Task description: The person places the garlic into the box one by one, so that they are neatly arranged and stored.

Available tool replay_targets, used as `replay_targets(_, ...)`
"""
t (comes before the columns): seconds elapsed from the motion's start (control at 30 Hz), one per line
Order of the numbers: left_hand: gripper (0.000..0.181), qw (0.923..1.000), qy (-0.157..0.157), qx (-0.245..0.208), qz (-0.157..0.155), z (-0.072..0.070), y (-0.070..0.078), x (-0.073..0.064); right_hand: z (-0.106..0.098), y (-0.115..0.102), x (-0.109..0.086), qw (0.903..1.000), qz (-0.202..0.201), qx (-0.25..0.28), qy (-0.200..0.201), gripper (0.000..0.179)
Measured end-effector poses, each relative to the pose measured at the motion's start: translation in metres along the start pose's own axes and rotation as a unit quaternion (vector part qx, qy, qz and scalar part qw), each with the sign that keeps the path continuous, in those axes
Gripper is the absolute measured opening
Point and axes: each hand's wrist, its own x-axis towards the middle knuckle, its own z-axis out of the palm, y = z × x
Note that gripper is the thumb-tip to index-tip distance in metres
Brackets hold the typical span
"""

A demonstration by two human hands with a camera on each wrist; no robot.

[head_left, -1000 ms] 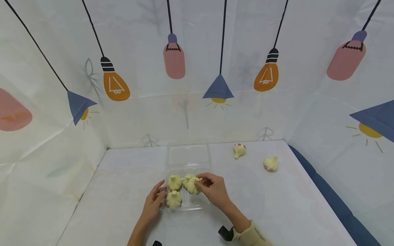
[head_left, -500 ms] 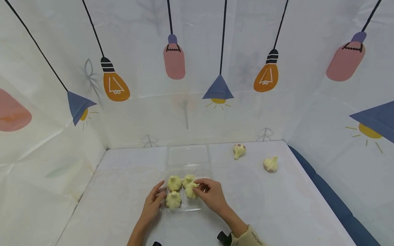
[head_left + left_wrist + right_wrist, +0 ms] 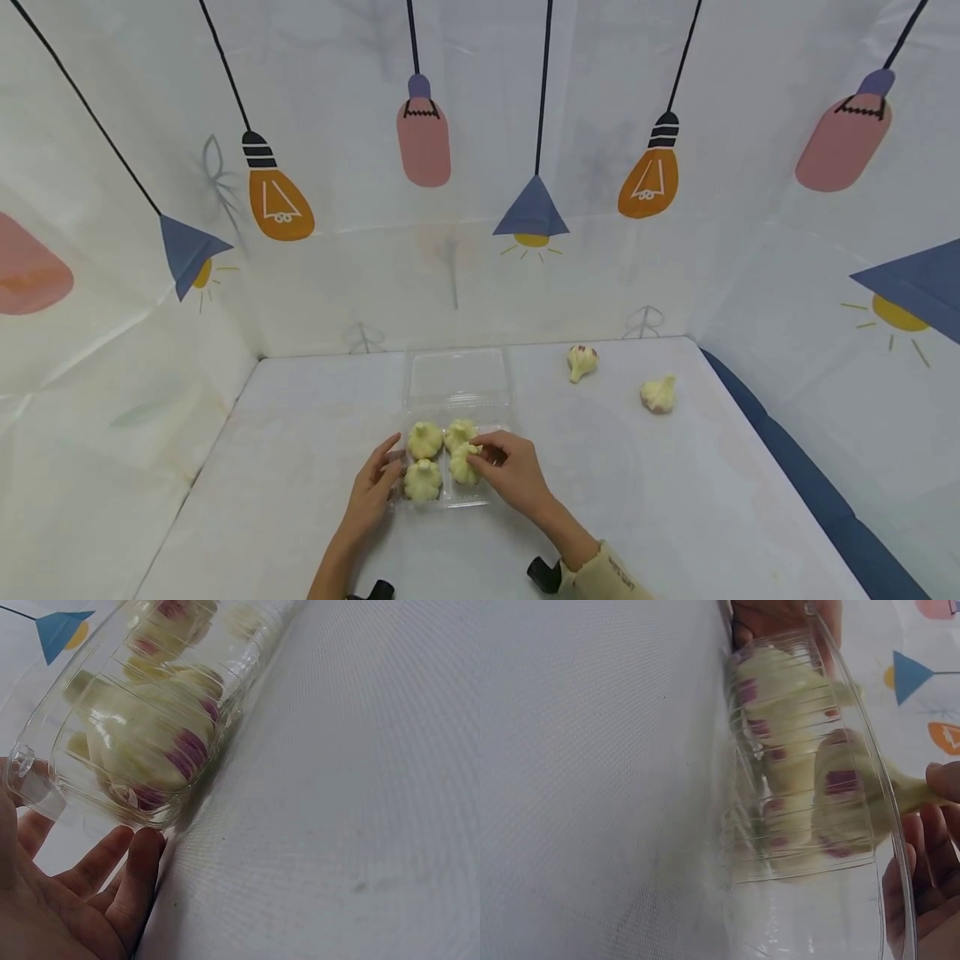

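A clear plastic clamshell box (image 3: 472,501) lies with its lid (image 3: 459,377) laid back on the white table. In its left part sit two garlic bulbs, a rear one (image 3: 424,439) and a front one (image 3: 423,480). Another bulb (image 3: 459,432) lies at the back of the right part. My right hand (image 3: 517,475) pinches a garlic bulb (image 3: 847,795) by its stem, low inside the box's right part; the right wrist view has it seen through the clear wall. Along the box's left side, my left hand (image 3: 369,492) touches the wall with extended fingers (image 3: 139,870).
Two more garlic bulbs lie at the table's back right, one (image 3: 582,362) near the rear edge and another (image 3: 659,394) farther right. White sheeting printed with lamps (image 3: 532,208) hangs behind and on both sides of the table (image 3: 637,500).
The pinched garlic bulb has come forward and down into the box's right part, with my right hand moving along. My left hand stays at the box's side.
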Motion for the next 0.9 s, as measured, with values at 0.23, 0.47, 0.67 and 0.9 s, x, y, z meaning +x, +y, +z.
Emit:
replay_targets(0.23, 0.045, 0.9999, -0.012, -0.005, -0.008, 0.000, 0.024, -0.005, 0.006, 0.029, -0.001, 0.9995, 0.030, 0.000, -0.009, 0.020)
replay_targets(0.47, 0.046, 0.9999, -0.007, -0.007, -0.010, 0.000, 0.001, 0.000, 0.010, 0.034, -0.001, 0.9993, 0.031, 0.001, -0.019, 0.021)
replay_targets(0.67, 0.046, 0.9999, -0.003, -0.012, 0.005, 0.000, -0.006, 0.002, 0.012, 0.033, -0.001, 0.9989, 0.034, -0.008, -0.032, 0.019)
replay_targets(0.9, 0.046, 0.9999, -0.005, -0.013, 0.008, 0.000, -0.005, 0.002, 0.014, 0.033, -0.001, 0.9975, 0.045, -0.026, -0.048, 0.018)
